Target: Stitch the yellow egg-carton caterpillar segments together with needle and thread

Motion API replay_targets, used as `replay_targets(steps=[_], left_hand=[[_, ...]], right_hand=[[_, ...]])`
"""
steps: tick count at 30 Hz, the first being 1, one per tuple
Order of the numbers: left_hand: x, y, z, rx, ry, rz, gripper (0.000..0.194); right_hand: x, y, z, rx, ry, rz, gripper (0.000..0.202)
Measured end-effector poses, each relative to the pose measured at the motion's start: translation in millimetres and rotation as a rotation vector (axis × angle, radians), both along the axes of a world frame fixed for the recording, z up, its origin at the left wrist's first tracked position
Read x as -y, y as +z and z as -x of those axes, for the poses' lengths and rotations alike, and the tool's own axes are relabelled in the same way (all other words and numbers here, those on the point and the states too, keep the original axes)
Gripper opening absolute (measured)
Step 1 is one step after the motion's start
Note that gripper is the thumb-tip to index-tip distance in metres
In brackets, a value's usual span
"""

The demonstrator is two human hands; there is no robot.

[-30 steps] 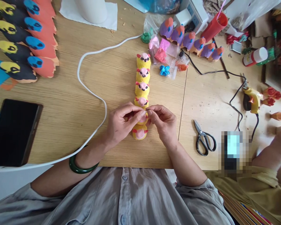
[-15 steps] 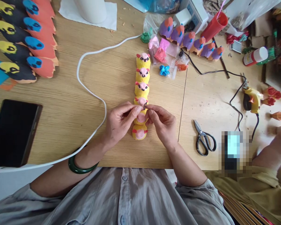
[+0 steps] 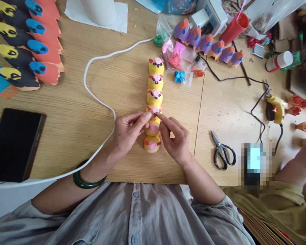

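"Where was the row of yellow figures (image 3: 155, 98)?"

"Under and between the fingertips, running away from the wearer; the fourth figure from the far end was right at them, three lay beyond and two nearer."

"And the left hand (image 3: 129, 131)?"

"Its thumb and forefinger were closed together at that figure's left side. I couldn't tell whether anything was pinched between them."

"The right hand (image 3: 175, 137)?"

"Part open, forefinger stretched out and thumb a little apart below it. The forefinger's tip was at a small dark piece (image 3: 155, 114) on the pink face, with no visible grip on it."

"What lay around the fingers?"

"Scissors (image 3: 220, 146) well to their right, and bags of coloured clay (image 3: 175, 56) beyond and to the right, with a purple row (image 3: 206, 43) behind those. A white cable (image 3: 91, 93) curved past on the left, close to the left hand, and a black phone (image 3: 16, 144) was much farther left."
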State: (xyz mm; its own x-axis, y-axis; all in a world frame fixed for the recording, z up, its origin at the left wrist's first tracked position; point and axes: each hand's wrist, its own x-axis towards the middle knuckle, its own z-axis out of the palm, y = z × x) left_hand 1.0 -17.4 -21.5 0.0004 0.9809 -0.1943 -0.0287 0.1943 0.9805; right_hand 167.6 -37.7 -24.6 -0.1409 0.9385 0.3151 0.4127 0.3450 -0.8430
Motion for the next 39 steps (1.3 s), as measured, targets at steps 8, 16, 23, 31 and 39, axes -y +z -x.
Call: replay_targets(steps=[8,16,23,31,39], left_hand=[[-0.8,-3.2,2.0,0.150,-0.042,0.092,0.030],[1.1,-7.1,3.4,0.216,0.002,0.182,0.023],[0.0,-3.8,0.2,0.184,0.047,0.190,0.038],[2.1,-0.6,-0.4,0.115,0.022,0.111,0.028],[2.7,-2.8,3.0,0.021,-0.063,0.036,0.029]], right_hand=[[2.1,-2.7,-1.1,0.146,0.013,-0.100,0.051],[1.7,-4.8,0.6,0.324,-0.016,-0.129,0.048],[5.1,-3.0,3.4,0.384,-0.015,-0.110,0.049],[2.6,5.9,1.9,0.017,-0.076,0.007,0.038],[0.7,6.7,2.6,-0.341,-0.061,0.354,0.026]])
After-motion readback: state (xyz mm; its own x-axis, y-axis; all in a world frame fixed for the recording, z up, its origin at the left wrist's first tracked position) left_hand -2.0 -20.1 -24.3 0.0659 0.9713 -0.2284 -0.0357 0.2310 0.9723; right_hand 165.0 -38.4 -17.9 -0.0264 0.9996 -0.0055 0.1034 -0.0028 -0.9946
